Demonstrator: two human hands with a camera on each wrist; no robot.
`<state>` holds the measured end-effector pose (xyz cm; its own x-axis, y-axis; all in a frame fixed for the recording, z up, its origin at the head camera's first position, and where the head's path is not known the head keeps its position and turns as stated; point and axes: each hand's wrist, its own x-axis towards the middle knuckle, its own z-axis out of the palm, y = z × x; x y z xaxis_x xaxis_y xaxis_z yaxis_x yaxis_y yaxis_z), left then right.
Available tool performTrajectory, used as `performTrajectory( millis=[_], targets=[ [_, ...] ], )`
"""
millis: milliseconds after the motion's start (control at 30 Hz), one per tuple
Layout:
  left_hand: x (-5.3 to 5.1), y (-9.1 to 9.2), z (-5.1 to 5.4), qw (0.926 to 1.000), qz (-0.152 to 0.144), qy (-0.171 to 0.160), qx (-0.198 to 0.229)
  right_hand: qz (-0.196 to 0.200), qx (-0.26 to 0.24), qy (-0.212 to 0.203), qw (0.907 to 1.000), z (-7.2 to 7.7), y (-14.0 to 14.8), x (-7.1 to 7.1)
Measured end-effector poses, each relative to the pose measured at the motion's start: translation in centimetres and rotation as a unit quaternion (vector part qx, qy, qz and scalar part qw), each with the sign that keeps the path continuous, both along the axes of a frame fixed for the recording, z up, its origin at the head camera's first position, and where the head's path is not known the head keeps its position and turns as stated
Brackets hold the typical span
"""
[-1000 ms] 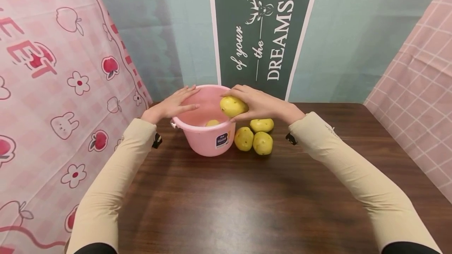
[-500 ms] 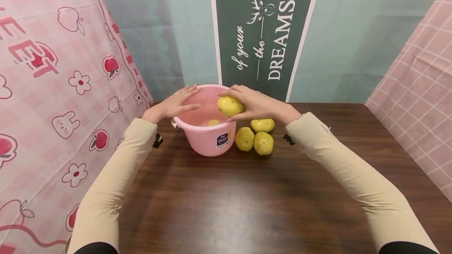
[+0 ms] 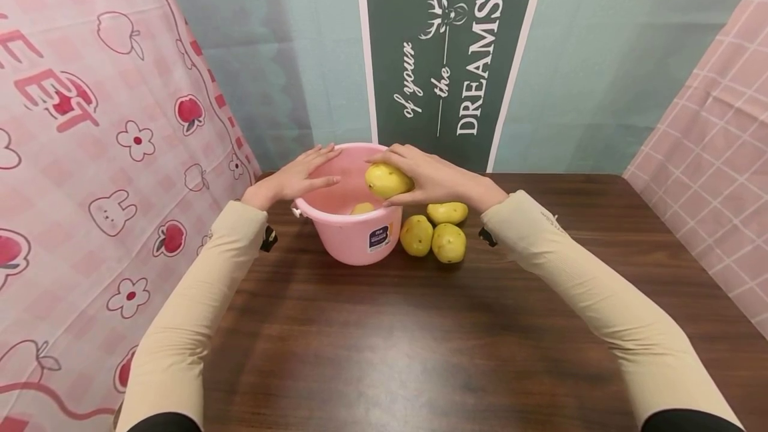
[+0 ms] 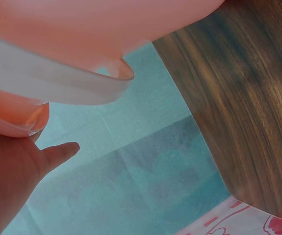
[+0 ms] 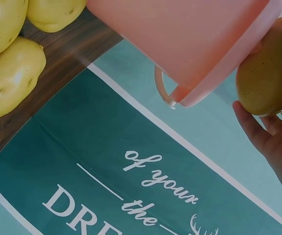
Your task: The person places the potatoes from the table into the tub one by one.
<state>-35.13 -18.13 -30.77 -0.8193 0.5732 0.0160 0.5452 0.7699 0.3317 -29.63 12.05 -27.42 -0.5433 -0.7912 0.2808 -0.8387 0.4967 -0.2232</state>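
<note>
A pink bucket [image 3: 348, 242] stands on the table, and one yellow potato [image 3: 363, 208] is partly visible inside it. My left hand [image 3: 289, 180] rests on the bucket's left rim with its fingers straight. In the left wrist view, part of that hand [image 4: 11, 171] shows below the rim [image 4: 57, 83]. My right hand [image 3: 441, 177] holds another yellow potato [image 3: 387, 181] over the bucket's right rim, fingers and thumb curved round it. That held potato [image 5: 268, 73] shows beside the bucket's wall in the right wrist view.
Three yellow potatoes lie just right of the bucket: a near-left potato [image 3: 416, 236], a near-right potato [image 3: 449, 243] and a far potato [image 3: 447, 213]. The wooden table [image 3: 384, 345] ends at a green-blue curtain [image 3: 270, 72]. Pink cloths hang at both sides.
My right hand has moved slightly left with the potato, further over the bucket's opening. The left hand stays on the rim.
</note>
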Motion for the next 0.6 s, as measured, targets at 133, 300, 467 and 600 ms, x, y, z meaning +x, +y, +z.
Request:
performTrajectory(
  millis=[133,300,467,600],
  targets=[
    [0.0,0.05,-0.03,1.0,0.004,-0.002,0.001,-0.001,0.0,0.008,1.0,-0.15,-0.04,-0.04],
    [0.02,0.08,-0.08,1.0,0.002,-0.001,0.003,-0.003,0.001,0.015,0.9999,-0.28,-0.04,-0.04],
    [0.09,0.08,-0.02,1.0,0.002,-0.002,0.004,-0.005,0.0,0.014,0.9999,-0.31,0.15,-0.03],
    [0.08,0.01,-0.01,1.0,0.0,0.001,0.006,-0.009,0.004,0.015,0.9998,-0.34,0.38,0.0]
  ],
)
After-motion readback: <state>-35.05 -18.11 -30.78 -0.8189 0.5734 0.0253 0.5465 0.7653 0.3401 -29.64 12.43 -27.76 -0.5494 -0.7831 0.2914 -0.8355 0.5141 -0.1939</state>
